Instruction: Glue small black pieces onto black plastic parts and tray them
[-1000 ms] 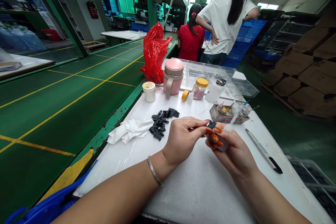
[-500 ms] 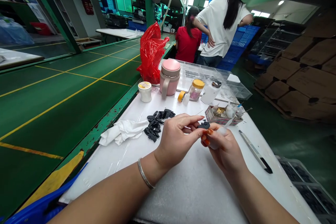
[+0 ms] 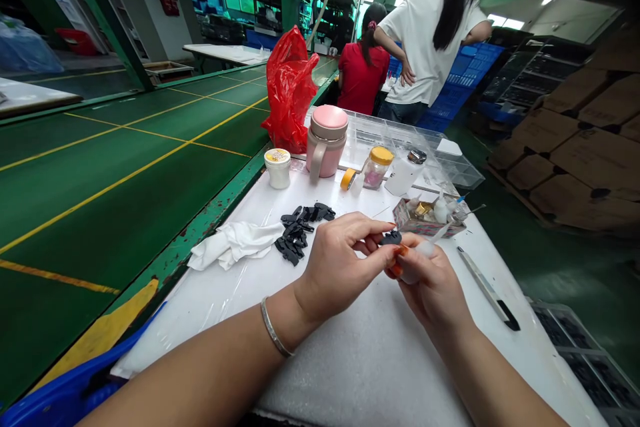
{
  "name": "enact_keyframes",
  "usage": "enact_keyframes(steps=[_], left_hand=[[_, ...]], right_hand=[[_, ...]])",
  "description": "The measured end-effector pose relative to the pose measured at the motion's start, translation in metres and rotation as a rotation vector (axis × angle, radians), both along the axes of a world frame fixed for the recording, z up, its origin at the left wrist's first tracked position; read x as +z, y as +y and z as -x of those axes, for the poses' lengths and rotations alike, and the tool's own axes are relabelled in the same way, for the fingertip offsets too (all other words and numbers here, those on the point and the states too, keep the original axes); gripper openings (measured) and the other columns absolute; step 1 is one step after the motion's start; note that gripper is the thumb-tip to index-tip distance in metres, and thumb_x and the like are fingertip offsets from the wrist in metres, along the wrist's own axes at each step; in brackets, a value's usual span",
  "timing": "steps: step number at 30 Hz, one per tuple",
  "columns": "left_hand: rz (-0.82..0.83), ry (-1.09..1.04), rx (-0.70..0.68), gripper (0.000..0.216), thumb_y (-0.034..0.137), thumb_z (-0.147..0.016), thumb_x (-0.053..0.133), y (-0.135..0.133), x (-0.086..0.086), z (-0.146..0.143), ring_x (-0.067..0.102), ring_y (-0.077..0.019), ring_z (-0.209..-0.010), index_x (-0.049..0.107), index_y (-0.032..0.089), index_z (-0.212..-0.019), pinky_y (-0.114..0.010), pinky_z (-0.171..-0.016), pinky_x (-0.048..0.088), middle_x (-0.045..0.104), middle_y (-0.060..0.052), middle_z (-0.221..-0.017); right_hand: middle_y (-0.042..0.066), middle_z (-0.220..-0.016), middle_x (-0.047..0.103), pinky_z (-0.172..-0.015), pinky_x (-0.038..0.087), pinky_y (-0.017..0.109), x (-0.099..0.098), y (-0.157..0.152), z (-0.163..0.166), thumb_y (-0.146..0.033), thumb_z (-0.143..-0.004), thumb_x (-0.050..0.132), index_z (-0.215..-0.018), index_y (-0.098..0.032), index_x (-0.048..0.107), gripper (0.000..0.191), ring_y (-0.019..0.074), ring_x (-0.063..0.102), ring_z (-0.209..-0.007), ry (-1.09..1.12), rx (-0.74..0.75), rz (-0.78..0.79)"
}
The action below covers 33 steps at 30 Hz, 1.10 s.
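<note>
Over the middle of the white tabletop, my left hand [image 3: 340, 257] pinches a small black plastic part [image 3: 391, 238] between thumb and fingers. Close against it, my right hand [image 3: 433, 280] is closed around a small translucent white squeeze bottle [image 3: 425, 249], mostly covered by the fingers. The fingertips of both hands meet at the black part, and whether the bottle's tip touches it is hidden. Beyond my left hand lies a pile of similar black parts [image 3: 295, 235], with a crumpled white cloth [image 3: 235, 243] to its left.
A small box of bottles [image 3: 430, 220] stands beyond my right hand; a utility knife [image 3: 487, 288] lies right. Farther back are a pink mug [image 3: 327, 143], white tub [image 3: 278, 170], yellow-lidded jar [image 3: 376, 170] and red bag [image 3: 290, 93]. A green conveyor [image 3: 150, 160] runs left. Two people are ahead.
The camera view has shifted slightly. Both hands stay together at the black part with nearly the same grip.
</note>
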<state>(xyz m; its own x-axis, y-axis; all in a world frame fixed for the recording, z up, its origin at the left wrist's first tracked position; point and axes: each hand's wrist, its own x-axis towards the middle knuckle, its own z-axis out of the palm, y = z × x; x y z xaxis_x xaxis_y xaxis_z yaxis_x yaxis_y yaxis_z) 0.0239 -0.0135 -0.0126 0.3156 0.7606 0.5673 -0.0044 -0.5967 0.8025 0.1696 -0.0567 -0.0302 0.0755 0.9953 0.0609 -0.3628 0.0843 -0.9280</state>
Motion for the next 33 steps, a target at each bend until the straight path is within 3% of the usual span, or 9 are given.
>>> enact_keyframes(steps=[14,24,33], left_hand=[[0.222,-0.043,-0.047,0.017,0.013,-0.073,0.070,-0.0004,0.0022,-0.0012,0.065,-0.0156,-0.073,0.074,0.012,-0.090,-0.023,-0.062,0.055,0.069,-0.006,-0.083],[0.265,-0.044,-0.062,0.018,0.015,-0.075,0.069,-0.0004,0.0006,-0.0008,0.066,-0.0158,-0.074,0.073,0.014,-0.092,-0.024,-0.064,0.057,0.069,-0.006,-0.086],[0.251,0.004,-0.054,0.023,0.018,-0.077,0.067,0.0023,0.0021,0.0012,0.065,-0.0154,-0.078,0.072,0.016,-0.100,-0.020,-0.061,0.055,0.069,-0.005,-0.087]], right_hand=[[0.001,-0.062,0.058,-0.059,0.035,0.026,0.0018,-0.0041,0.0050,-0.024,-0.081,0.069,-0.070,-0.017,0.070,0.013,0.0126,0.044,-0.061,-0.029,-0.016,-0.028],[0.001,-0.062,0.057,-0.058,0.035,0.026,-0.0001,-0.0027,0.0055,-0.026,-0.079,0.071,-0.069,-0.017,0.069,0.013,0.0136,0.044,-0.061,-0.063,-0.043,-0.035],[0.002,-0.066,0.059,-0.060,0.038,0.029,-0.0047,-0.0028,-0.0001,-0.035,-0.084,0.069,-0.075,-0.019,0.069,0.018,0.0157,0.047,-0.062,-0.386,-0.173,-0.112]])
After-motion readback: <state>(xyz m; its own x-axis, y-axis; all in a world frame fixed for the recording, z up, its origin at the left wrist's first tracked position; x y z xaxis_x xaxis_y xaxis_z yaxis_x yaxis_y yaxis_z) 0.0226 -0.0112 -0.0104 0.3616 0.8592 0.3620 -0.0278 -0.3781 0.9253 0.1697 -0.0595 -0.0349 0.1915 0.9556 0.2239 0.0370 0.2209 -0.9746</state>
